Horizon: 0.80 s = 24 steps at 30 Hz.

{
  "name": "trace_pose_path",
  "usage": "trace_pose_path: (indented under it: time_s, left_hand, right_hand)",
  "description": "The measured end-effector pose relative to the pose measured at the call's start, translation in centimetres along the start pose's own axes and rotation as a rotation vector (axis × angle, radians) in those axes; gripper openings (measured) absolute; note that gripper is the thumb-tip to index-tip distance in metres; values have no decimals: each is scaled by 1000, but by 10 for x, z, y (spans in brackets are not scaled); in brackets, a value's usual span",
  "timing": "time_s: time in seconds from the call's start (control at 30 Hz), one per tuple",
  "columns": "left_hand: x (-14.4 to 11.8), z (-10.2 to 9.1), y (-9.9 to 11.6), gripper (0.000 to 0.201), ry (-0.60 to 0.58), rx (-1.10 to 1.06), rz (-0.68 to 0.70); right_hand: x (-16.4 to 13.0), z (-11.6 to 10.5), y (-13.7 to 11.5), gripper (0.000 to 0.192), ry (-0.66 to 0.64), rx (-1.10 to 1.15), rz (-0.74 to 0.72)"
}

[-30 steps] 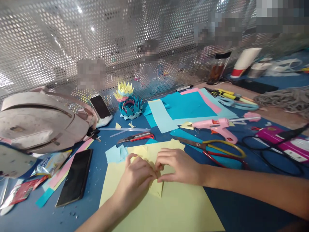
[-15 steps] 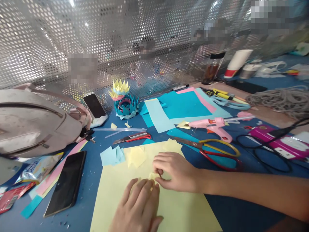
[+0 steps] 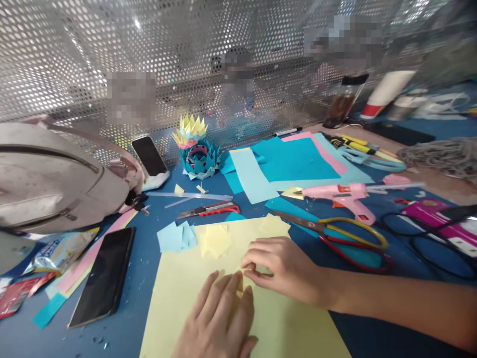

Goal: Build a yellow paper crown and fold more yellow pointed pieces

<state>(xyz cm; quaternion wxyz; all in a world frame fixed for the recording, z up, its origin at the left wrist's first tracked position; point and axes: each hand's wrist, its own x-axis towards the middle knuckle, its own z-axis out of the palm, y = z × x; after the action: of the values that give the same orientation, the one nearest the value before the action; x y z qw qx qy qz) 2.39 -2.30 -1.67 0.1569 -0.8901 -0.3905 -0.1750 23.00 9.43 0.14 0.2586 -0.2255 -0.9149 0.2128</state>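
The small pale-yellow folded paper piece (image 3: 244,278) lies on the large pale-yellow paper sheet (image 3: 290,328). The left hand (image 3: 219,318) presses it flat, fingers extended together. The right hand (image 3: 283,266) pinches its far edge between thumb and forefinger. Its orientation and long axis cannot be determined.

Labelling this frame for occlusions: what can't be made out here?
Head view only:
- Small yellow paper piece: mostly hidden under left hand and right hand; its shape is unclear.
- Left hand's wrist: cut off by bottom edge.
- Bag: cut off by left edge.
- Areas behind mesh: blurred.
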Motion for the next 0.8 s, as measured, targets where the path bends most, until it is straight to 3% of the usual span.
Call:
trace_pose_path:
  time_s: [0.23,0.5,0.8]
  left_hand:
    - [2,5,4,40,98,-32,-94]
    - [2,2,2,39,42,-30,-103]
    - [-1,7,5,37,109,-41,-125]
  right_hand:
    - [1,0,0,5,-32,56,99]
    - [2,0,-1,6,-32,76,121]
    - [2,1,1,9,-50,94,140]
